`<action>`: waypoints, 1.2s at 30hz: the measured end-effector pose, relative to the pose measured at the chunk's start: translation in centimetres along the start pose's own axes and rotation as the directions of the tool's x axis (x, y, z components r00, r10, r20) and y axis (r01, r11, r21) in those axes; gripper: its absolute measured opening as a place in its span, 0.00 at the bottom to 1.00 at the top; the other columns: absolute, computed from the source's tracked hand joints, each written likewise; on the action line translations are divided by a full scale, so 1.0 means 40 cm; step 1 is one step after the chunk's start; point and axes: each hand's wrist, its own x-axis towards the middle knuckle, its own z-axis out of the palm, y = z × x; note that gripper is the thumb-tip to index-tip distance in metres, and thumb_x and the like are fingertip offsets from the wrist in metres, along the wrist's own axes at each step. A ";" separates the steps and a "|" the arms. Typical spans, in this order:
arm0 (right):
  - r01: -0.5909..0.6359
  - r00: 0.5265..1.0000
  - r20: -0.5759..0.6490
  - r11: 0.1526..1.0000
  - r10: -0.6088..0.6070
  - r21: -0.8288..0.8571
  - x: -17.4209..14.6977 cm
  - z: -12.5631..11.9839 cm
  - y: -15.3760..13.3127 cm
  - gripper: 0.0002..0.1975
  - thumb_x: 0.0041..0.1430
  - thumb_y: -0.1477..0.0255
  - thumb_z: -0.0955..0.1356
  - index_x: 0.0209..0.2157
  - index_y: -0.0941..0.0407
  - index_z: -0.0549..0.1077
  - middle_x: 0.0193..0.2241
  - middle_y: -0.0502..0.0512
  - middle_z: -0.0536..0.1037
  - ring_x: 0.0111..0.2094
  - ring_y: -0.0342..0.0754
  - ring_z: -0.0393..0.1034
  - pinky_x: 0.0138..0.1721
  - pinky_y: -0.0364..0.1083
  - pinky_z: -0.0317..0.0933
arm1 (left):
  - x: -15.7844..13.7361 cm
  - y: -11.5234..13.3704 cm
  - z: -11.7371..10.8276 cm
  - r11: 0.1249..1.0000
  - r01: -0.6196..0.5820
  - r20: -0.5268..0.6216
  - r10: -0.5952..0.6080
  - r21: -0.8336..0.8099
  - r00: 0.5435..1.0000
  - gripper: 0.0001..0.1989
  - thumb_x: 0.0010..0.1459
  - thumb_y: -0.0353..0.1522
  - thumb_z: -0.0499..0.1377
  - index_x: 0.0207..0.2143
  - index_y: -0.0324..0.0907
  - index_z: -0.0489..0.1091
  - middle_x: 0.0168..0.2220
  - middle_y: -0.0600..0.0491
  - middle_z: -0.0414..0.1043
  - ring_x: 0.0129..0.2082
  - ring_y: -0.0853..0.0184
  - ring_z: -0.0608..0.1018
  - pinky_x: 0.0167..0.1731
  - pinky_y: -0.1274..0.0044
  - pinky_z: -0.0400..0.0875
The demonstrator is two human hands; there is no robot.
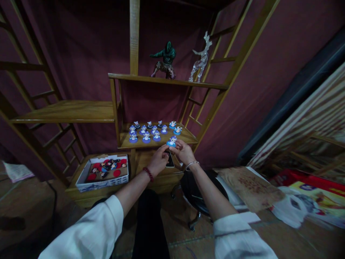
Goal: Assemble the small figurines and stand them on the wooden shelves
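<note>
A small figurine (171, 141) with a purple-and-white top and a round blue base is held upright at the front edge of the low shelf. My right hand (184, 153) pinches it from the right between thumb and fingers. From the left, my left hand (158, 160) has its curled fingertips at the base's lower edge. Behind them, purple figurines (146, 136) stand in rows on the shelf board (185, 137). Darker small figurines (150, 125) form the back row, with blue-based ones (177, 130) at the right. A dark phone-like slab (170, 160) lies below my hands, partly hidden.
An open box (102, 185) with red discs and several figurines sits at the lower left. A dark muscular statue (165, 59) and a clear deer statue (201, 59) stand on the upper shelf. A black wheeled stool (196, 198) is below my right arm, beside papers and packaging.
</note>
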 end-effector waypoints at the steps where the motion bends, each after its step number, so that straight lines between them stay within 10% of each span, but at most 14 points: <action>1: 0.002 1.000 -0.005 1.000 -0.002 -0.003 0.007 0.000 0.004 0.23 0.41 0.63 0.71 0.40 0.56 0.67 0.39 0.57 0.75 0.42 0.49 0.69 0.46 0.48 0.62 | 0.004 0.001 0.002 1.000 -0.002 0.003 0.002 0.016 1.000 0.24 0.45 0.21 0.52 0.45 0.45 0.68 0.48 0.50 0.66 0.35 0.69 0.71 0.24 0.83 0.68; 12: 0.022 1.000 -0.010 0.977 -0.025 -0.212 0.067 -0.018 0.024 0.21 0.44 0.65 0.70 0.42 0.52 0.67 0.40 0.52 0.75 0.45 0.50 0.68 0.47 0.50 0.61 | 0.061 0.019 0.011 0.960 -0.157 -0.008 0.163 0.231 0.987 0.24 0.41 0.18 0.53 0.41 0.42 0.70 0.48 0.50 0.68 0.51 0.62 0.66 0.55 0.69 0.53; 36: 0.057 0.998 0.010 0.919 -0.057 -0.389 0.152 -0.019 0.092 0.23 0.44 0.66 0.70 0.44 0.52 0.68 0.40 0.54 0.75 0.45 0.52 0.68 0.48 0.52 0.60 | 0.111 -0.021 0.022 0.812 -0.235 0.162 0.175 0.534 0.971 0.31 0.41 0.20 0.51 0.52 0.34 0.59 0.58 0.43 0.54 0.60 0.57 0.48 0.58 0.67 0.44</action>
